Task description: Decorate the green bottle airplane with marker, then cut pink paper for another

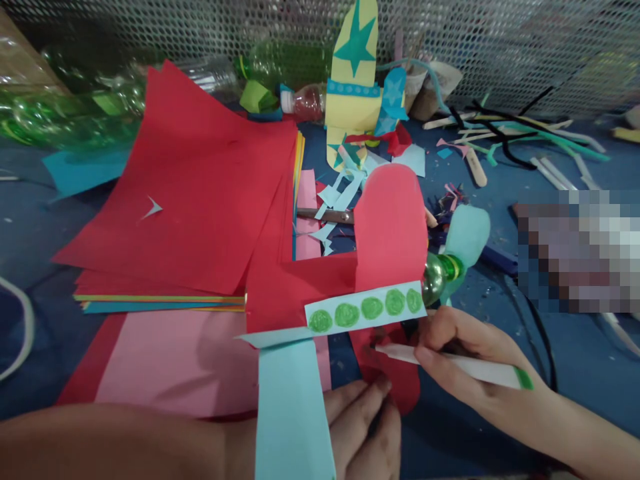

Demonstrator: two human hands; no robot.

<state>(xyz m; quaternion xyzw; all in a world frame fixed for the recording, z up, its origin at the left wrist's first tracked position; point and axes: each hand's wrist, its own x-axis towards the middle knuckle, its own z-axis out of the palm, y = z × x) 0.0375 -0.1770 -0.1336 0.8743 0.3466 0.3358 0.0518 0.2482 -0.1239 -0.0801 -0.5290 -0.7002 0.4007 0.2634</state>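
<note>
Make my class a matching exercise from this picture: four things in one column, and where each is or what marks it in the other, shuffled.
Column one
1. Marker
2. Large teal star
3. Light-blue strip
4. Small pale scrap

Column two
A. Bears five green ovals
B. Lies on a red sheet
C. Held in the right hand
D. Set on yellow paper

Right pairs: 1-C, 2-D, 3-A, 4-B
</note>
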